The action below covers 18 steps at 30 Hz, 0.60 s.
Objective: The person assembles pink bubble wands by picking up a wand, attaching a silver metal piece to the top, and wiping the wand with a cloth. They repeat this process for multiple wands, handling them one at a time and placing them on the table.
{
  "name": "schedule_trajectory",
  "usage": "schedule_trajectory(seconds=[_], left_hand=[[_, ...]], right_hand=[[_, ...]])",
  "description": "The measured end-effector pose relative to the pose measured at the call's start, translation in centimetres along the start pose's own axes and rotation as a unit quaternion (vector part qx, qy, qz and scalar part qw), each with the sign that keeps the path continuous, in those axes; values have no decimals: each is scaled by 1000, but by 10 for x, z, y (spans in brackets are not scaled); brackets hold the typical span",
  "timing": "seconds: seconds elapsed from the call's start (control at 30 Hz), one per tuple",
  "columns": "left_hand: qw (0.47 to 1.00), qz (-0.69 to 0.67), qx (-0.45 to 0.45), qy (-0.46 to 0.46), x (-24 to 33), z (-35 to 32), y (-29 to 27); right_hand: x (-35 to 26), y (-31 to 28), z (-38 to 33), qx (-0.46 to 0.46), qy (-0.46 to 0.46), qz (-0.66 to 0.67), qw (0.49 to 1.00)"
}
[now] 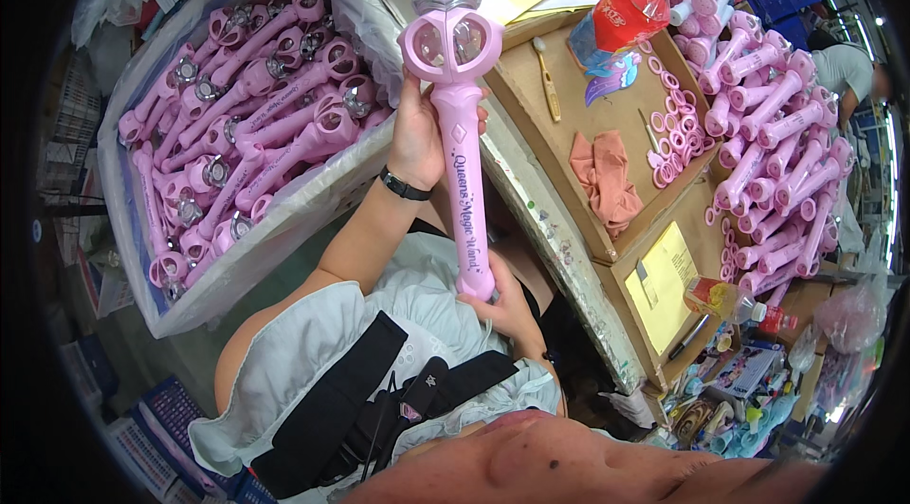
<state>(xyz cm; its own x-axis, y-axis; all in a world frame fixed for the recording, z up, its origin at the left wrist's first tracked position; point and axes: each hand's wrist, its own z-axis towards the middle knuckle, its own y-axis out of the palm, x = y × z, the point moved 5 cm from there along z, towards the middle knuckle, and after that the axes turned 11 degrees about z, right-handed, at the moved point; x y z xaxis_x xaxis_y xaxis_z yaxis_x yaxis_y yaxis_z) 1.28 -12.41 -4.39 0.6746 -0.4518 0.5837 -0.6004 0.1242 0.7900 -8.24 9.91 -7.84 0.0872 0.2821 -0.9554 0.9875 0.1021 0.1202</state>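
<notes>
A pink toy wand stands nearly upright in front of me, its silver crown-topped round head upward and dark lettering running down the handle. My left hand is closed round the upper handle just below the head, its fingers partly hidden behind it. At the bottom end, my right hand grips the handle's base with thumb and fingers. Left of the wand, a white plastic-lined crate holds many similar pink wands with silver tops, heaped at varied angles.
To the right, a worktable bears a cardboard tray with pink rings, a toothbrush, a peach cloth and a red-capped bottle. Beyond are stacked pink handles and yellow paper. Another person is at far right.
</notes>
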Motion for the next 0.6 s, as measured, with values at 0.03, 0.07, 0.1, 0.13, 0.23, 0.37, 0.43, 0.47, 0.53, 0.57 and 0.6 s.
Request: schedule_trajectory(seconds=[0.03,0.07,0.1,0.13,0.23,0.37,0.43,0.47,0.53,0.57,0.6], left_hand=[[1000,3,-6,0,0,-1,2],[1000,5,-13,-1,0,-2,5],[999,42,-24,6,-1,-5,10],[996,78,-37,13,-3,-8,15],[985,140,-102,-7,-28,-26,36],[925,299,-188,-139,-73,-61,47],[917,323,-203,-115,-82,-66,48],[911,331,-212,-123,-85,-66,47],[904,328,-223,-161,-91,-64,43],[907,297,-226,-196,-96,-64,42],[911,269,-218,-226,-99,-64,40]], right_hand=[[2,0,0,6,9,3,1000],[4,1,1,6,1,1,1000],[4,3,1,7,-27,-7,1000],[8,5,1,9,-19,14,1000],[12,10,2,35,-52,35,997],[4,2,-2,81,-55,-39,994],[-4,-7,-7,56,-30,-111,992],[-18,-13,-13,68,-93,-249,962],[-42,-44,-34,148,-165,-273,936],[-48,-66,-51,248,-128,-209,937],[-56,-92,-68,367,-134,-222,893]])
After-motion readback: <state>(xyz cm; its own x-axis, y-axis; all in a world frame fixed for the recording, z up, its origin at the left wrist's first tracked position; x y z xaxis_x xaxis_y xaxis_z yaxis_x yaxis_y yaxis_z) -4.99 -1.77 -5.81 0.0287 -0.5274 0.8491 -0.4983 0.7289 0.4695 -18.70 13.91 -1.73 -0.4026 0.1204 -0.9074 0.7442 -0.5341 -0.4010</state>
